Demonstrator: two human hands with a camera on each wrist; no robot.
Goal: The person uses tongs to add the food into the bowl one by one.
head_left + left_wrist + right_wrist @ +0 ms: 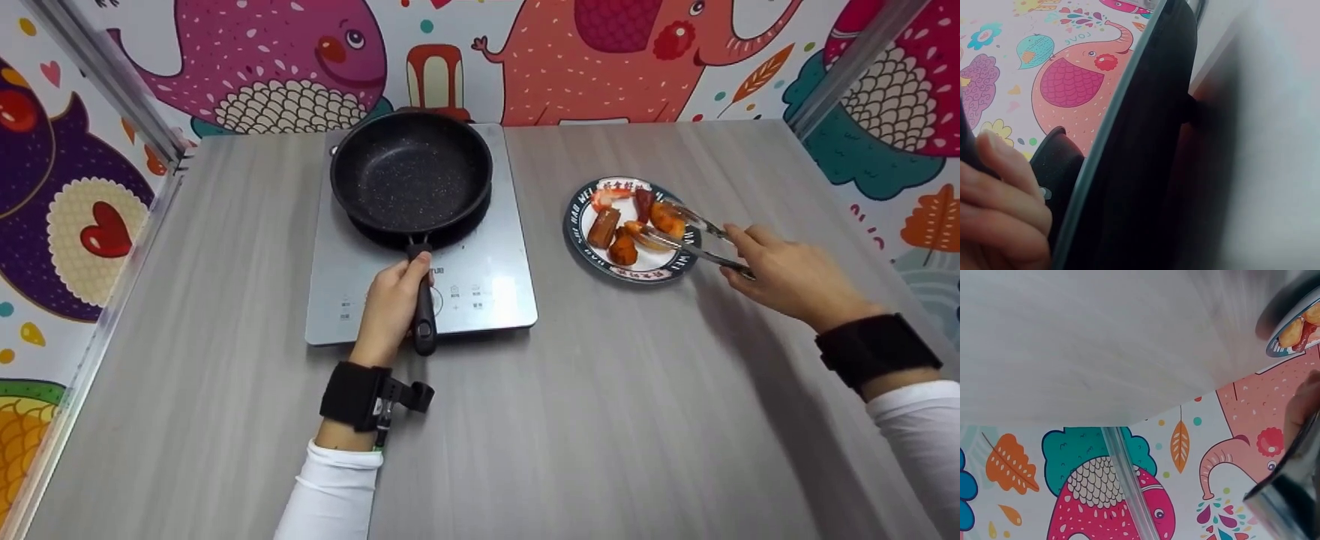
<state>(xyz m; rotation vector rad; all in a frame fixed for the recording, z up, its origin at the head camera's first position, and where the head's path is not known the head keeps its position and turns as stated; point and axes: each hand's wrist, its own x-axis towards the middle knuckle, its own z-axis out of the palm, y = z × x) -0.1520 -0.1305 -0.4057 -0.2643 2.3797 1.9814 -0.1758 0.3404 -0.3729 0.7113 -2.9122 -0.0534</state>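
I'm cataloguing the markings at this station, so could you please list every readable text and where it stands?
"LOVE": printed wall, left-wrist view.
"WEI": rim of the plate; other rim lettering is uncertain, its Chinese characters too small.
Cooktop: lettering partly covered, panel labels too small to read.
White tag on the left wristband: too small to read.

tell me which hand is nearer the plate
Right. The right hand is just right of the plate, holding tongs that reach over it; the left hand is farther off, left of the plate, gripping the pan handle.
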